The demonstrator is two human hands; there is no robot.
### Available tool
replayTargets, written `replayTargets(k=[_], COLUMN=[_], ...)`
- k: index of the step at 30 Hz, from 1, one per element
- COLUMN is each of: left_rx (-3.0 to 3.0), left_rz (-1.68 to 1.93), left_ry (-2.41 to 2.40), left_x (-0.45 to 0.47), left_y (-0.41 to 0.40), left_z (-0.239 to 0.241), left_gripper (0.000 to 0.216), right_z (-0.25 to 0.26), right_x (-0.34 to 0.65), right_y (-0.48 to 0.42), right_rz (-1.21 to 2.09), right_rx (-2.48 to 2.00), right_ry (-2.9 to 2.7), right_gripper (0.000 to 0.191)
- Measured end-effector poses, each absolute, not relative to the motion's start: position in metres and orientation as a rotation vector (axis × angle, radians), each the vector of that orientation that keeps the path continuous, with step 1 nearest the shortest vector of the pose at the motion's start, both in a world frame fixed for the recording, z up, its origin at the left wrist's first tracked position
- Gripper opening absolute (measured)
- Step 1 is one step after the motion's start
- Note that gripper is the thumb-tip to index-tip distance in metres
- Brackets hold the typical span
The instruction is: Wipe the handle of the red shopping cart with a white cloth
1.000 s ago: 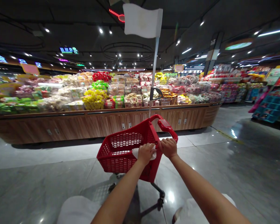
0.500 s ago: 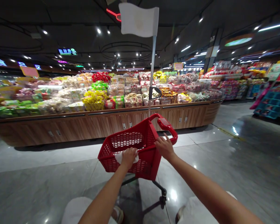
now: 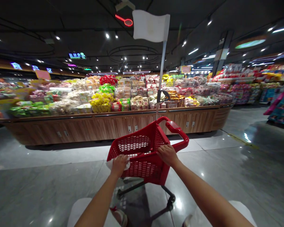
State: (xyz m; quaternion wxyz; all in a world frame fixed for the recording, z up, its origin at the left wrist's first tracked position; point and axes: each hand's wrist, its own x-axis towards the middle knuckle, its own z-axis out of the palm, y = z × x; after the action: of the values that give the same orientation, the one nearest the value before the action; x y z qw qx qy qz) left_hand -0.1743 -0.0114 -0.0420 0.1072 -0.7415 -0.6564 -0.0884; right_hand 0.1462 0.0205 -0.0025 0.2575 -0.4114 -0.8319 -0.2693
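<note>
Glossy grey floor tiles are backed by a wood-fronted snack display, before which a red plastic shopping cart is parked. On its near rim, well away from the handle, a white wipe is held under the curled left hand; whether it is fabric or paper cannot be told. Nearer the handle, the rim is gripped by the right hand. The wipe can be judged soft and light; the cart, stiff and smooth but apt to roll, is best held at that rear corner.
</note>
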Motion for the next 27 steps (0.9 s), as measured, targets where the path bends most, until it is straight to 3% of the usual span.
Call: replayTargets(k=[6, 16, 27], left_rx=[-2.062, -2.322, -2.509], left_rz=[-0.261, -0.400, -0.247], left_ry=[-2.136, -1.848, -1.701], left_x=[-0.171, 0.001, -0.095], left_y=[-0.020, 0.010, -0.010], left_z=[-0.047, -0.032, -0.040], left_gripper=[0.026, 0.027, 0.031], right_z=[-0.005, -0.013, -0.007], right_x=[0.152, 0.155, 0.189], right_y=[0.031, 0.025, 0.034], right_rz=[-0.651, -0.611, -0.498], right_rx=[-1.339, -1.508, -1.559], right_ry=[-2.149, -2.072, -2.173], right_gripper=[0.022, 0.024, 0.031])
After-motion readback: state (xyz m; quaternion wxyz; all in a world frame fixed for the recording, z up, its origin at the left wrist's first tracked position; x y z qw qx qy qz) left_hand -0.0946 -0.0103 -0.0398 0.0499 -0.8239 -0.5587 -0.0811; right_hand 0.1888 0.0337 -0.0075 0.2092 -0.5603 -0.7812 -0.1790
